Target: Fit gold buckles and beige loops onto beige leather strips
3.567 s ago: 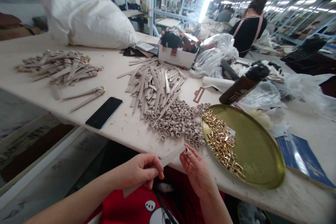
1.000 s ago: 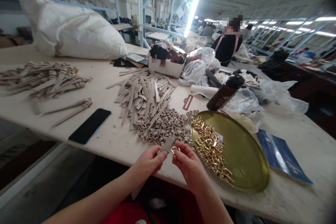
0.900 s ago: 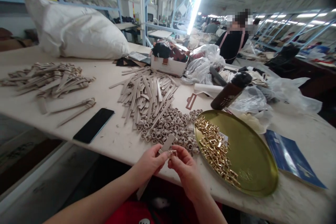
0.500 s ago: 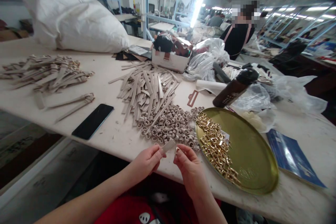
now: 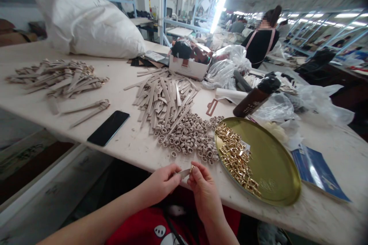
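My left hand (image 5: 161, 183) is closed on a beige strap (image 5: 184, 172), pinching it near its end just in front of the table edge. Fingertips of my right hand (image 5: 202, 187) pinch a small gold buckle (image 5: 191, 168) right at the strap's tip. On the table beyond lie a heap of beige loops (image 5: 188, 138), a pile of loose beige straps (image 5: 165, 95), and a round gold tray (image 5: 276, 168) with several gold buckles (image 5: 235, 157) along its left side.
A black phone (image 5: 108, 127) lies left of the loops. Finished straps (image 5: 59, 78) are piled far left. A brown bottle (image 5: 254, 97), a blue booklet (image 5: 319, 172), plastic bags (image 5: 227, 67), a white box (image 5: 188, 67) and a big white sack (image 5: 92, 23) stand around. A person (image 5: 260, 40) works behind.
My hands have come closer together and nearer to me. The strap end has dropped lower and the buckle now sits against its tip.
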The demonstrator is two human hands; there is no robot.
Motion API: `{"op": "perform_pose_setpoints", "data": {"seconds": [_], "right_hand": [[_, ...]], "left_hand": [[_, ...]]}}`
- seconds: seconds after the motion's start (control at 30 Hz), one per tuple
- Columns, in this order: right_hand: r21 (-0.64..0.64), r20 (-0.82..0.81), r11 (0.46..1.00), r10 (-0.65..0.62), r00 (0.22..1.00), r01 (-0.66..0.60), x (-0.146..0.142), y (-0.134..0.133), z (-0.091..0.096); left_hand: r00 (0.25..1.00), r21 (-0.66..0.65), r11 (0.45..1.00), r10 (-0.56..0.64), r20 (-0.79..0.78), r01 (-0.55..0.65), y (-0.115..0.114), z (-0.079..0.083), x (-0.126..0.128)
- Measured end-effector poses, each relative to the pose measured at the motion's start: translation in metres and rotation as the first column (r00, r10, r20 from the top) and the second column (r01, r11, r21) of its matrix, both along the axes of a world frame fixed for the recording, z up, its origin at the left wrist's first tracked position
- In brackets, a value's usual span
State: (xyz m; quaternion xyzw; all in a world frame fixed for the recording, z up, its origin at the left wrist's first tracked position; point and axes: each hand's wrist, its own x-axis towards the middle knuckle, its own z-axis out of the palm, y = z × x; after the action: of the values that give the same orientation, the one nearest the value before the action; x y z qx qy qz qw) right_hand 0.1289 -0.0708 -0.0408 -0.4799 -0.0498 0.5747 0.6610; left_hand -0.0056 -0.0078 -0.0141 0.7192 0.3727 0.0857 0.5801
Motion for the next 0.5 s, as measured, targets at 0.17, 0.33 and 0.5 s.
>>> {"op": "perform_pose_setpoints", "data": {"seconds": [0.17,0.33,0.5], "right_hand": [[-0.009,-0.195,0.999,0.048,0.980,-0.051,-0.006,0.000,0.001],[0.061,0.117,0.981,0.176,0.978,-0.183,-0.021,-0.008,-0.006],[0.060,0.284,0.987,0.129,0.950,-0.152,-0.019,-0.014,-0.010]], "left_hand": [[1.000,0.167,0.986,-0.004,-0.027,0.008,-0.005,0.004,-0.005],[0.991,-0.088,0.992,0.095,0.095,-0.086,-0.009,0.001,-0.001],[0.983,-0.332,0.940,0.127,0.136,-0.076,-0.009,-0.005,0.001]]}}
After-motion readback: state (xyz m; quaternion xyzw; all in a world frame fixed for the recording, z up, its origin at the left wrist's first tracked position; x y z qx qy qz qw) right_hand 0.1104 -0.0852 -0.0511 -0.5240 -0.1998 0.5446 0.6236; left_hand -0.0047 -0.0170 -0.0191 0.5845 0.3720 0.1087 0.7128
